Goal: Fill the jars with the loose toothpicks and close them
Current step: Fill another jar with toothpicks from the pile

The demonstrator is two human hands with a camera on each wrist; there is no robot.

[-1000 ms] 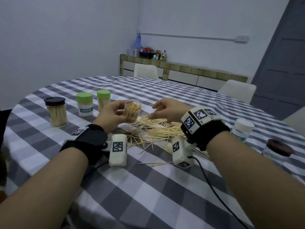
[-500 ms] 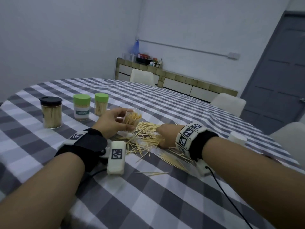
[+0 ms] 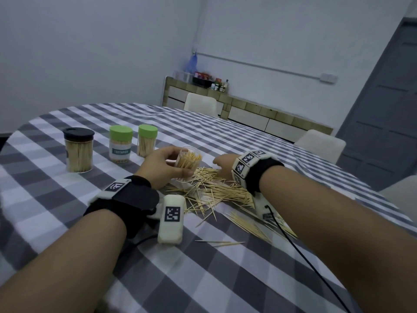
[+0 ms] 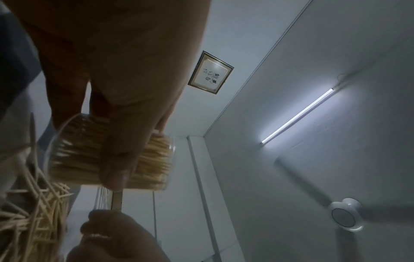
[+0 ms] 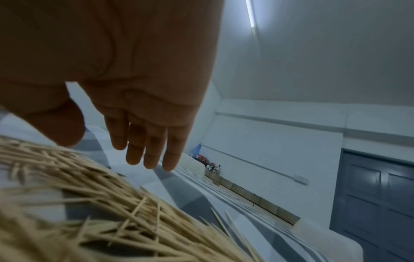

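Note:
My left hand (image 3: pixel 163 168) grips a small clear jar (image 3: pixel 189 163) tilted just above the table; it is open at the top and packed with toothpicks. In the left wrist view the fingers (image 4: pixel 116 159) wrap round the jar (image 4: pixel 154 159). A pile of loose toothpicks (image 3: pixel 216 190) lies spread on the checked tablecloth just right of the jar. My right hand (image 3: pixel 223 164) hovers low over the pile's far side. In the right wrist view its fingers (image 5: pixel 145 156) are straight and hold nothing.
Three closed jars full of toothpicks stand at the left: one with a black lid (image 3: pixel 78 150) and two with green lids (image 3: pixel 120 143) (image 3: pixel 146 141). More stray toothpicks (image 3: pixel 250 227) lie under my right forearm. White chairs (image 3: pixel 200 106) and a sideboard (image 3: pixel 248 114) stand beyond the table.
My right hand dropped from beside the jar's mouth down to the toothpick pile, then shifted toward its far side. My left hand kept hold of the jar throughout.

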